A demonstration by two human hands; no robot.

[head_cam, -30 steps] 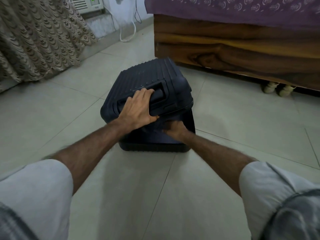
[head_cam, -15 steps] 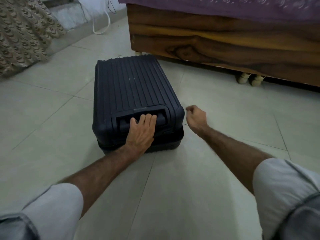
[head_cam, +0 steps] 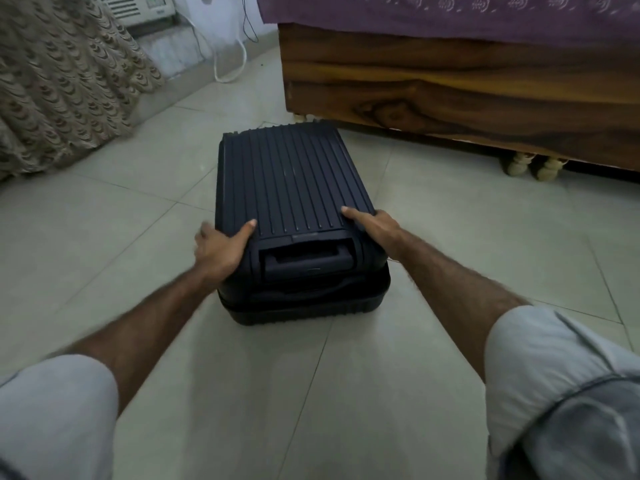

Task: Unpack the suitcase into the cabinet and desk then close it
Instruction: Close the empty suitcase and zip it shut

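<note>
Pale square floor tiles fill the room, and on them, near the middle, a dark navy ribbed hard-shell suitcase lies flat with its lid down. The left hand grips the near left corner of the lid, thumb lying on the ribbed top and the fingers curled round the left side. The right hand holds the near right corner, thumb stretched along the top; its fingers go over the right edge and are hidden. Between the two hands, on the near end wall of the case, sits a recessed dark carry handle, touched by neither hand. Both bare forearms reach out from light grey rolled sleeves. Just beyond the case on the far right stands a wooden bed frame under a purple patterned sheet. At far left hangs a beige patterned curtain, with a white cable looping along the wall.
</note>
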